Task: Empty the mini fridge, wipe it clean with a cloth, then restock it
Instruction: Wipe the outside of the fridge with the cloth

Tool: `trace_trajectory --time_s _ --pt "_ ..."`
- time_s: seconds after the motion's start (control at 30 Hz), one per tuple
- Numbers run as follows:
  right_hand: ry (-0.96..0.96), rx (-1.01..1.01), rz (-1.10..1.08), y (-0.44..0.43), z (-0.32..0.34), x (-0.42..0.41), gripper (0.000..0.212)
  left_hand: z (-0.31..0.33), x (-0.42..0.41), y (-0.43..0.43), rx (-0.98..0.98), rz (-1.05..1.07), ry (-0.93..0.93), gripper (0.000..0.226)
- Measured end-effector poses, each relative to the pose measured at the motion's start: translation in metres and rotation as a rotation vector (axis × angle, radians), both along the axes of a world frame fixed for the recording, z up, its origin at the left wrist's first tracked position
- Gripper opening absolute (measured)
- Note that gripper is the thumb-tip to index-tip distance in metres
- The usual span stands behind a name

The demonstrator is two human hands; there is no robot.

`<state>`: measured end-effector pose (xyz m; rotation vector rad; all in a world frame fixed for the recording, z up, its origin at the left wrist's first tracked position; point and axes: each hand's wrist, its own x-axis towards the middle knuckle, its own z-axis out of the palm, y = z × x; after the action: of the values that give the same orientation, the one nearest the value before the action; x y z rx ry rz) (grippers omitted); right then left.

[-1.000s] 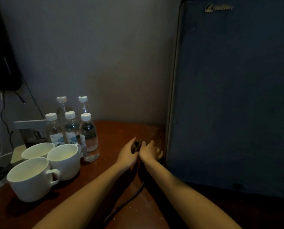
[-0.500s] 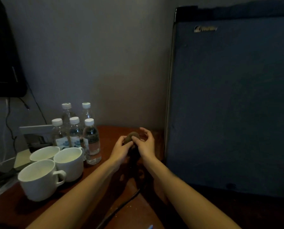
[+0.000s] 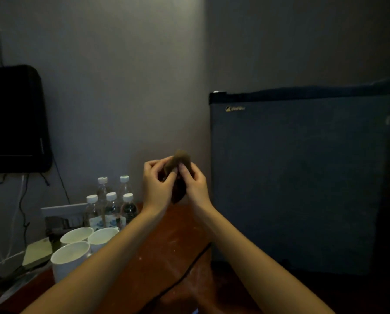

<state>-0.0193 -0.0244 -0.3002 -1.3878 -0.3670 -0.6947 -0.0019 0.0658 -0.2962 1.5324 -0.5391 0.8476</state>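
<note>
Both hands are raised over the tabletop (image 3: 166, 241). The fingers (image 3: 172, 175) of the left hand (image 3: 157, 186) and the right hand (image 3: 196, 186) curl around one small brown cloth (image 3: 181, 158), bunched into a wad between them, with its lower end hanging below the palms. The mini fridge (image 3: 298, 177) stands just right of the fingers with its door closed, so I cannot tell whether it has been emptied.

The likeliest slip is with the cloth itself. A wad this tight, pinched mostly by fingertips, could drop if one hand lets go before the other has a full hold. It would also wipe poorly unless spread out. Both hands are occupied, so one must be freed before the door can be opened.

Below and left of the fingers, five water bottles (image 3: 112, 205) and three white cups (image 3: 71, 257) stand close together, and a careless left elbow could topple them. A dark cable (image 3: 189, 266) crosses the tabletop beneath the forearms and could snag.
</note>
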Motion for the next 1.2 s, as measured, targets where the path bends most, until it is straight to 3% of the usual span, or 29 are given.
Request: trace_trajectory --time_s 0.13,0.33,0.4,0.63,0.83,1.07,1.2 --pt "-0.199 -0.113 -0.245 -0.024 0.051 -0.03 0.034 0.042 -0.026 -0.019 0.006 0.021 -0.14 0.025" --pt "-0.574 -0.398 -1.062 -0.087 0.118 -0.046 0.047 0.097 -0.026 -0.058 0.096 -0.067 -0.263 0.044" --pt "-0.606 -0.454 -1.194 -0.106 0.138 -0.038 0.048 0.108 -0.022 -0.071 0.114 -0.085 -0.237 0.05" --pt "-0.672 -0.935 -1.139 -0.116 0.139 0.021 0.044 0.099 0.005 -0.101 0.137 -0.142 -0.219 0.065" --pt "-0.758 -1.129 -1.162 -0.15 0.142 0.014 0.043 0.094 0.025 -0.112 0.182 -0.118 -0.248 0.076" --pt "-0.724 -0.95 -1.287 -0.211 0.133 -0.018 0.041 0.096 0.023 -0.131 0.157 0.016 -0.267 0.081" --pt "-0.639 -0.796 -1.3 -0.197 0.116 -0.013 0.05 0.094 0.023 -0.13 0.149 0.028 -0.269 0.081"
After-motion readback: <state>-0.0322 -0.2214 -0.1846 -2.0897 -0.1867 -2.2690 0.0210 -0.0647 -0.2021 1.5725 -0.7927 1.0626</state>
